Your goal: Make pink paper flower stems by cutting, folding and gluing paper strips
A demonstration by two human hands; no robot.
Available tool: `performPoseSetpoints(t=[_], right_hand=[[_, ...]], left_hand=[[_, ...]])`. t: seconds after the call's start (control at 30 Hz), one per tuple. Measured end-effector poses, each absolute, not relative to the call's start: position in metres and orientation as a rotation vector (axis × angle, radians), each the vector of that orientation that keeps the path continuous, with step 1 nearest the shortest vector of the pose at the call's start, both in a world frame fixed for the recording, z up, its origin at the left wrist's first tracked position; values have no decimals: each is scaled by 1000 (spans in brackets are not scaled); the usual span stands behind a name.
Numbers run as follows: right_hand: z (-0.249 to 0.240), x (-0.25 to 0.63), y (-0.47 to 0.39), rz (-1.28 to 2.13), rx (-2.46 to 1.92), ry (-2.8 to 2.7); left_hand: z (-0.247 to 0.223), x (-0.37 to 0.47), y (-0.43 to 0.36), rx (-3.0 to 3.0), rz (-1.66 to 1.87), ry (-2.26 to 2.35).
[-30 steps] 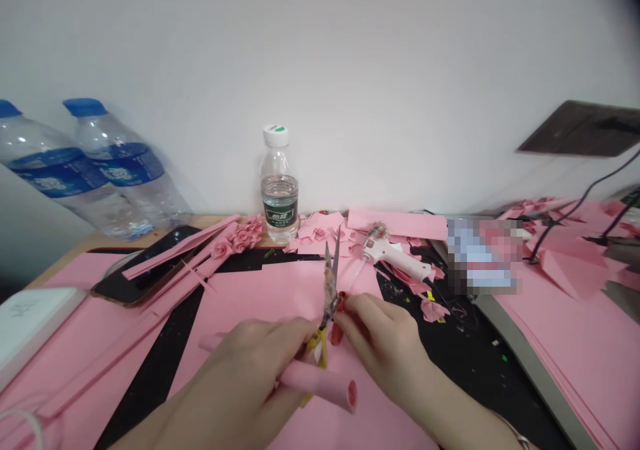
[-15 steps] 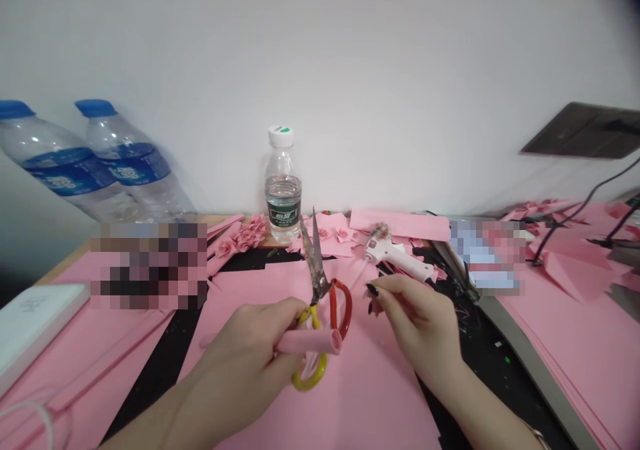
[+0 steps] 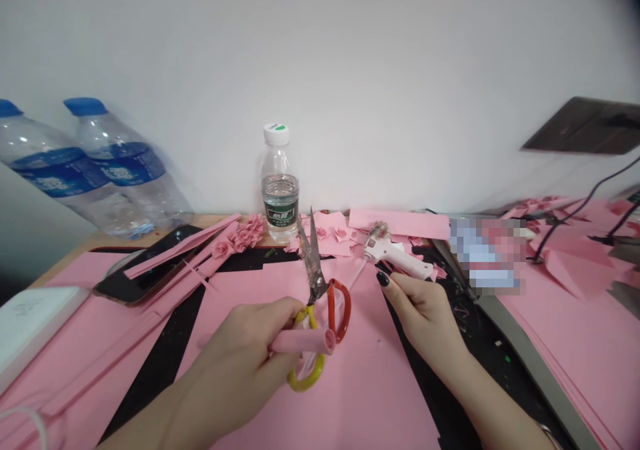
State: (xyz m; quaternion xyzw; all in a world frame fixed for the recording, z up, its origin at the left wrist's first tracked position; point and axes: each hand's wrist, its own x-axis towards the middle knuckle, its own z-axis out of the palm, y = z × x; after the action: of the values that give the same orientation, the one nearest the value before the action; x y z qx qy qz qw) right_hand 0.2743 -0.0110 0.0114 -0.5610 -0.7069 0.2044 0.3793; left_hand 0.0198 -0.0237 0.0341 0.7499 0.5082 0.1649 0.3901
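My left hand [image 3: 255, 347] is closed around a rolled pink paper tube [image 3: 303, 341], whose open end points right. The same hand also holds scissors [image 3: 316, 280] by their yellow loop; the blades stand upward, slightly parted, and the orange loop is free. My right hand [image 3: 425, 310] is raised with its fingers curled in and the black-nailed thumb pointing left. Whatever its fingers may hold is hidden. Just beyond it lies a white glue gun [image 3: 395, 255], and I cannot tell whether the hand touches it. Beneath both hands spreads a pink paper sheet [image 3: 370, 383].
A small water bottle [image 3: 281, 187] stands by the wall, with two large bottles [image 3: 127, 163] at left. Pink paper roses [image 3: 243, 235], a phone [image 3: 150, 270] and a white box [image 3: 37, 330] lie left. Pink sheets [image 3: 575, 343] and a dark cable [image 3: 575, 213] are on the right.
My right hand's fingers have curled in, and the hand has shifted slightly right. A small speck now shows on the pink sheet. The left hand keeps its hold; the view has shifted slightly.
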Motion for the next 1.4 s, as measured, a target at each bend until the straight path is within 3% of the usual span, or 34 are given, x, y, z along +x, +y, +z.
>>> performPoseSetpoints(t=[0.4,0.77,1.17,1.4], right_hand=[[9,278,-7,574,-1489,-1897],[26,292,-5,269,-1468,-1972],[27,295,-7,292,-1469,-1922],[17,266,-20,552,-1242,-2076]], left_hand=[[37,21,-22,1928,428,1249],[39,24,-24,1905,502,1245],[39,24,-25,1875,512,1254],[41,23,-23,1899,504,1218]])
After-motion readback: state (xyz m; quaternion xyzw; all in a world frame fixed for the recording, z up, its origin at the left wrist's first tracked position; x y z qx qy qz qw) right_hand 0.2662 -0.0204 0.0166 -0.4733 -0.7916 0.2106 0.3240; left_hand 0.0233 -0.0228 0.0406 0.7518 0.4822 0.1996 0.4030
